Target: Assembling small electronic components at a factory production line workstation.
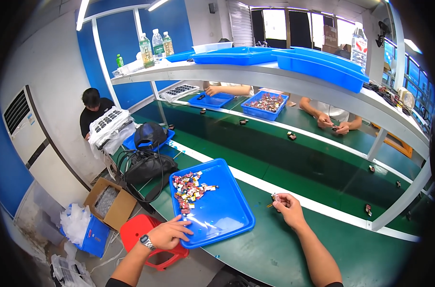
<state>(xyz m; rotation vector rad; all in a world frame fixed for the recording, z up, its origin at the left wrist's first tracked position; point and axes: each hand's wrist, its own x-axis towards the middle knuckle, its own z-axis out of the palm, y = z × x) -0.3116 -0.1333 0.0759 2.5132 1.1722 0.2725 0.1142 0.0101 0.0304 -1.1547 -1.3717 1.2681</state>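
Note:
A blue tray (227, 210) lies on the green bench in front of me, with a pile of small red and white parts (188, 189) in its far left corner. My left hand (169, 233), with a watch on the wrist, rests on the tray's near left edge, fingers spread, holding nothing. To the right of the tray, my right hand (287, 205) is raised just above the bench and pinches one small part (275, 197) between fingertips.
A green conveyor belt (299, 158) carries scattered small parts past the bench. Other people's hands work across it beside blue trays (265, 105). A shelf overhead holds blue trays and bottles. A black bag (148, 165), red stool (141, 229) and boxes sit to my left.

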